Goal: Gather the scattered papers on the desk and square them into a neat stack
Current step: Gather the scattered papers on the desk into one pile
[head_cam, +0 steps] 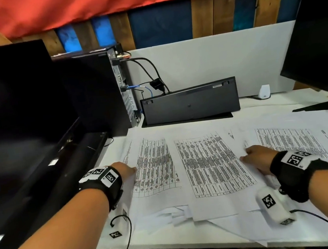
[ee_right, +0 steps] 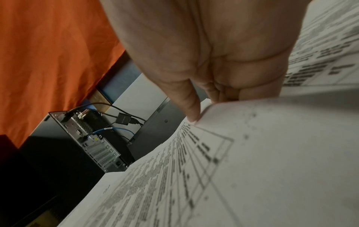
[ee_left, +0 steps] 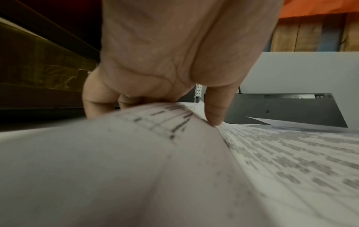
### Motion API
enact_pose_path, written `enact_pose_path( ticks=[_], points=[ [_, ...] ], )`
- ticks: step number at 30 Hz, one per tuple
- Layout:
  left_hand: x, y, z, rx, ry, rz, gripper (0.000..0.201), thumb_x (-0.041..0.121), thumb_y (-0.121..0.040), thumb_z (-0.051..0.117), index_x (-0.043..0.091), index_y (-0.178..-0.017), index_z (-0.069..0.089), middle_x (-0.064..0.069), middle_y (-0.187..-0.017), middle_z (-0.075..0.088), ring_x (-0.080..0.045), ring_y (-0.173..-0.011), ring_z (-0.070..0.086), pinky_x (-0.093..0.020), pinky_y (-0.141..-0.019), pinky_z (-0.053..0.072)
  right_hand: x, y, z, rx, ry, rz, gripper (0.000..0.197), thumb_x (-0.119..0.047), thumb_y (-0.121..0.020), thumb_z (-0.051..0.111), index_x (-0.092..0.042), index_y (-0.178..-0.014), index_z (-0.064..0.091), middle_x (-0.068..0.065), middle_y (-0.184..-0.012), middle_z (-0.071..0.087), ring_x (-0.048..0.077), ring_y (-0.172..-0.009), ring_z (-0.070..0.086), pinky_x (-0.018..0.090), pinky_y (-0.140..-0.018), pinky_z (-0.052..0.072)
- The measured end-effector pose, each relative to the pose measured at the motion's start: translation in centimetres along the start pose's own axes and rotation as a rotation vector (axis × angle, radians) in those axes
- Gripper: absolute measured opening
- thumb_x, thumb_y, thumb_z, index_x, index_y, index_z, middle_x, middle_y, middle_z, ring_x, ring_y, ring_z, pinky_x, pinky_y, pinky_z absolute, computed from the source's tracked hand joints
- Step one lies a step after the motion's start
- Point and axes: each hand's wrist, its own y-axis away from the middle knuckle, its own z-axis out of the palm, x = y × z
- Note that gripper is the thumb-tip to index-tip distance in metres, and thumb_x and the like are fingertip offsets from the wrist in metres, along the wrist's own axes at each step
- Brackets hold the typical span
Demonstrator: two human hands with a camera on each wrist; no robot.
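Observation:
Several white sheets printed with tables lie spread and overlapping on the white desk (head_cam: 165,242). My left hand (head_cam: 126,169) is at the left edge of the left sheet (head_cam: 154,168). In the left wrist view the left hand (ee_left: 155,98) pinches that sheet (ee_left: 136,161), thumb on top and fingers curled under its raised edge. My right hand (head_cam: 255,157) is at the right edge of the middle sheet (head_cam: 213,166). The right hand (ee_right: 211,93) pinches the lifted edge of that sheet (ee_right: 252,138) the same way. More sheets (head_cam: 287,140) lie to its right.
A dark monitor (head_cam: 10,114) and a computer tower (head_cam: 95,91) with cables stand at the left. A black keyboard (head_cam: 189,103) leans on edge against the white divider (head_cam: 213,58) behind the papers. A second monitor (head_cam: 319,39) is at the right, with a small white device (head_cam: 264,91) near it.

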Motion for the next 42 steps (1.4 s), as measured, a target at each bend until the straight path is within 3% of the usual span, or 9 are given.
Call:
enact_pose_path(
  ticks=[3, 6, 11, 19, 26, 33, 37, 40, 42],
  points=[
    [-0.5, -0.1, -0.5, 0.021, 0.055, -0.032, 0.067, 0.051, -0.100, 0.042, 0.000, -0.144, 0.044, -0.015, -0.148, 0.049, -0.028, -0.136, 0.048, -0.030, -0.109, 0.038, 1.0, -0.8, -0.2, -0.002, -0.106, 0.022, 0.034, -0.019, -0.078, 0.073, 0.002, -0.104, 0.063, 0.020, -0.100, 0.070, 0.038, -0.096, 0.067, 0.052, -0.089, 0.054],
    [-1.4, -0.6, -0.9, 0.026, 0.212, -0.059, 0.075, 0.050, -0.090, 0.063, 0.000, -0.142, 0.045, -0.016, -0.145, 0.051, -0.031, -0.131, 0.052, -0.034, -0.106, 0.043, 1.7, -1.3, -0.2, -0.018, -0.124, 0.054, 0.046, -0.016, -0.074, 0.077, 0.003, -0.112, 0.061, 0.017, -0.110, 0.068, 0.034, -0.100, 0.065, 0.044, -0.089, 0.054],
    [-1.7, -0.9, -1.6, 0.016, 0.430, 0.058, 0.061, 0.031, -0.080, 0.080, 0.002, -0.129, 0.058, -0.008, -0.126, 0.063, -0.027, -0.113, 0.060, -0.035, -0.098, 0.048, 1.4, -0.1, -0.3, 0.015, -0.095, 0.051, 0.025, -0.012, -0.087, 0.065, -0.008, -0.107, 0.050, 0.008, -0.089, 0.052, 0.021, -0.072, 0.050, 0.025, -0.051, 0.036],
    [-0.2, 1.7, -7.5, 0.540, 0.312, 0.240, 0.013, 0.000, -0.082, 0.059, 0.010, -0.082, 0.050, -0.009, -0.080, 0.057, -0.031, -0.081, 0.059, -0.035, -0.067, 0.047, 1.5, -0.1, -0.5, 0.016, -0.061, 0.071, 0.030, -0.011, -0.086, 0.063, 0.001, -0.112, 0.056, 0.013, -0.087, 0.054, 0.024, -0.071, 0.051, 0.026, -0.053, 0.038],
    [0.9, 6.6, -14.5, 0.852, 0.476, 0.453, 0.016, 0.010, -0.082, 0.062, 0.006, -0.097, 0.056, -0.015, -0.089, 0.060, -0.033, -0.076, 0.059, -0.041, -0.063, 0.053, 0.9, 0.4, -0.5, 0.021, -0.044, 0.076, 0.036, -0.009, -0.089, 0.058, 0.008, -0.120, 0.055, 0.017, -0.107, 0.058, 0.027, -0.093, 0.054, 0.028, -0.074, 0.041],
    [2.3, 5.8, -14.8, 0.521, 0.992, 0.477, 0.047, 0.014, -0.067, 0.077, 0.005, -0.111, 0.066, -0.018, -0.105, 0.073, -0.038, -0.094, 0.071, -0.056, -0.086, 0.057, 0.7, 1.7, -0.6, 0.032, -0.030, 0.041, 0.020, -0.007, -0.093, 0.051, 0.004, -0.105, 0.061, 0.022, -0.107, 0.063, 0.033, -0.101, 0.060, 0.027, -0.072, 0.043],
    [3.4, 3.8, -9.9, 0.320, 0.985, 0.373, 0.044, 0.021, -0.063, 0.080, 0.007, -0.103, 0.070, -0.021, -0.095, 0.075, -0.041, -0.085, 0.073, -0.060, -0.080, 0.058, 1.1, 1.8, -0.7, -0.011, -0.278, 0.079, 0.050, -0.049, -0.097, 0.037, -0.009, -0.075, 0.057, 0.008, -0.075, 0.059, 0.025, -0.076, 0.059, 0.033, -0.086, 0.046],
    [3.9, 2.2, -4.1, 0.169, 0.806, 0.301, 0.041, 0.021, -0.072, 0.081, 0.004, -0.106, 0.067, -0.016, -0.101, 0.073, -0.031, -0.080, 0.070, -0.037, -0.073, 0.059, 3.9, -1.7, -0.6, -0.057, -0.595, 0.084, 0.109, -0.094, -0.045, 0.049, -0.007, -0.108, 0.064, 0.012, -0.111, 0.068, 0.031, -0.104, 0.064, 0.047, -0.103, 0.044],
    [3.9, 0.8, -0.1, 0.034, 0.548, 0.217, 0.058, 0.031, -0.077, 0.078, 0.002, -0.124, 0.059, -0.018, -0.121, 0.067, -0.033, -0.099, 0.067, -0.037, -0.084, 0.056, 4.1, -1.3, -0.6, -0.096, -0.582, 0.068, 0.121, -0.092, -0.046, 0.052, -0.003, -0.129, 0.054, 0.018, -0.128, 0.060, 0.038, -0.118, 0.057, 0.050, -0.104, 0.044]
  ],
)
